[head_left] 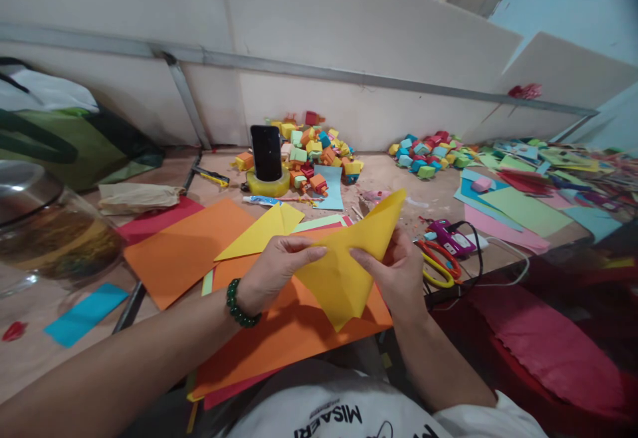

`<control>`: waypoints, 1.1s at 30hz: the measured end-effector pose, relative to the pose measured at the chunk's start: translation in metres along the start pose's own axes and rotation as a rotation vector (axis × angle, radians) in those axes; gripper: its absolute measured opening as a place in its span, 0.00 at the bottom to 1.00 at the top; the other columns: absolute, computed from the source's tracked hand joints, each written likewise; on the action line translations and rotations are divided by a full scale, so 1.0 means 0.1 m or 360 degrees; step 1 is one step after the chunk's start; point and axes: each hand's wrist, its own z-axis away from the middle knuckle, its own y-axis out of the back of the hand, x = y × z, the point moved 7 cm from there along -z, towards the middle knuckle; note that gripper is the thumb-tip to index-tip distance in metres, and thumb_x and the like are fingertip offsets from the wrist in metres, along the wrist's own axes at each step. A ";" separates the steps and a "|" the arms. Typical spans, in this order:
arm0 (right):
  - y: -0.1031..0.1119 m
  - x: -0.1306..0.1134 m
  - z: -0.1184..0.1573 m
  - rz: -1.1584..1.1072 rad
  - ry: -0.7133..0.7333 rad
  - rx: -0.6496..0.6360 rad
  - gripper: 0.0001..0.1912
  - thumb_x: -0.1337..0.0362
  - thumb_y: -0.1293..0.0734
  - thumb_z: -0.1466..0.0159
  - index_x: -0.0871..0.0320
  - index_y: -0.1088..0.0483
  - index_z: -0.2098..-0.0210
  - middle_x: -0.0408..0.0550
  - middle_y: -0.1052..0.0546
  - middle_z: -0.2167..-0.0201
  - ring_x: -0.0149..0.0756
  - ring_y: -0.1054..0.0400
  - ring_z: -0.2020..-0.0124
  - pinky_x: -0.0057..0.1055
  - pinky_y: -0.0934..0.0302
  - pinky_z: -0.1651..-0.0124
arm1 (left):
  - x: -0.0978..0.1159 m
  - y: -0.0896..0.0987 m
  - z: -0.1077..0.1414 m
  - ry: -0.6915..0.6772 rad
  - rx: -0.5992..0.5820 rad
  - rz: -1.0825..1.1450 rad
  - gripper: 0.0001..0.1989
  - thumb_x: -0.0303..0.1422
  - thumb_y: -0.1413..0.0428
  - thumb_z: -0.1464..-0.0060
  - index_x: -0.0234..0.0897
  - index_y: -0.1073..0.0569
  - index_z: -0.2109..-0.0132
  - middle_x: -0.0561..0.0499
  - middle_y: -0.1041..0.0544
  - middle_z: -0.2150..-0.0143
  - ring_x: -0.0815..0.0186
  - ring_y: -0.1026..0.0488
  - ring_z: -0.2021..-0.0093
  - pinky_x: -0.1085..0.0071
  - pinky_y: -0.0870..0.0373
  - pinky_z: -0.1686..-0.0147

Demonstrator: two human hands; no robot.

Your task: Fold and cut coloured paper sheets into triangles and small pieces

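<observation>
A folded yellow paper [343, 272] is held up in front of me, above orange sheets [259, 338]. My left hand [279, 268] pinches its left edge, thumb on top; a green bead bracelet circles that wrist. My right hand [399, 275] grips the right part, its thumb pressed on the paper's face and its fingers behind, partly hidden. One corner of the paper points up to the right, another points down. Just beyond my left hand lies another folded yellow paper [264, 228] on the orange sheets.
A phone [266, 152] stands on a yellow tape roll [269, 184] before a pile of small paper cubes [314, 149]. At left are a glass jar [60, 232] and blue paper [86, 314]. Orange-handled scissors [441, 258] and a purple device [452, 237] lie right.
</observation>
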 end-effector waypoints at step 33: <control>0.34 -0.25 -0.38 -0.0027 0.0194 0.0019 0.25 0.60 0.22 0.52 0.55 0.28 0.55 0.42 0.19 0.73 0.36 0.23 0.71 0.31 0.29 0.66 | 0.03 0.06 -0.04 -0.0152 0.0180 -0.0223 0.16 0.44 0.33 0.63 0.36 0.26 0.75 0.53 0.27 0.75 0.68 0.33 0.72 0.73 0.35 0.70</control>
